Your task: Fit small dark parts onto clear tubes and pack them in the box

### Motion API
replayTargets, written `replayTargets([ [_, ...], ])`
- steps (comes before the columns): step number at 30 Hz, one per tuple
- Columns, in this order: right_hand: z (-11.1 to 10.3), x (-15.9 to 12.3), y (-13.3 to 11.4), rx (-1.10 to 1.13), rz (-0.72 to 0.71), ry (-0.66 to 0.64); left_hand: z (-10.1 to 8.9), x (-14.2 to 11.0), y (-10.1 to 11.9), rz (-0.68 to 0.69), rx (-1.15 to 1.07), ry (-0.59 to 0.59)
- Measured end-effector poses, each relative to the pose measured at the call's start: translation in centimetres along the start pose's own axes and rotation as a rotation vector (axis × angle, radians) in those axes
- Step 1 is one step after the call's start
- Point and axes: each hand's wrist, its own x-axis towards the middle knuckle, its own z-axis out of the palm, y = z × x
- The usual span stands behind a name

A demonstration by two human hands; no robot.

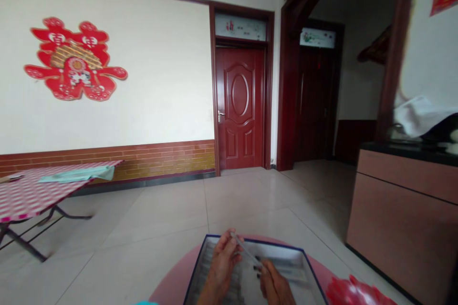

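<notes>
Pink surface [175,276]: rounded, beneath the blue-rimmed box [279,247]
Blue-rimmed box: lidless, pale inside
Left hand [222,264]: pinched on the far end of the thin pale stick [246,250]
Right hand [272,283]: closed around its near end
Thin pale stick: slanting above the blue-rimmed box
Dark tips [256,268]: just beside the right hand

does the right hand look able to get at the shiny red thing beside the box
Probably yes: only the edge of the box seems to stand between the right hand and the shiny red thing. The hand holds a thin pale stick, though, so it may need to let go first.
</notes>
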Motion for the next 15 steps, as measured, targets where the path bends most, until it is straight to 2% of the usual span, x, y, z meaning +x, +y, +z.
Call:
replayTargets([
  [6, 0.3, 0.2, 0.6, 0.027, 0.041, -0.105, -0.1, 0.0, -0.1, 0.001, 0.011, -0.011],
  [8, 0.5, 0.2, 1.4, 0.03, 0.04, -0.065, 0.0, -0.2, 0.1, 0.005, 0.018, -0.058],
  [12, 0.9, 0.4, 3.5, -0.029, -0.039, 0.066, 0.6, -0.8, 0.5, 0.002, 0.064, -0.234],
  [15, 1.0, 0.5, 4.6, -0.074, -0.099, 0.091, 1.0, -1.1, 0.5, 0.009, 0.079, -0.302],
])
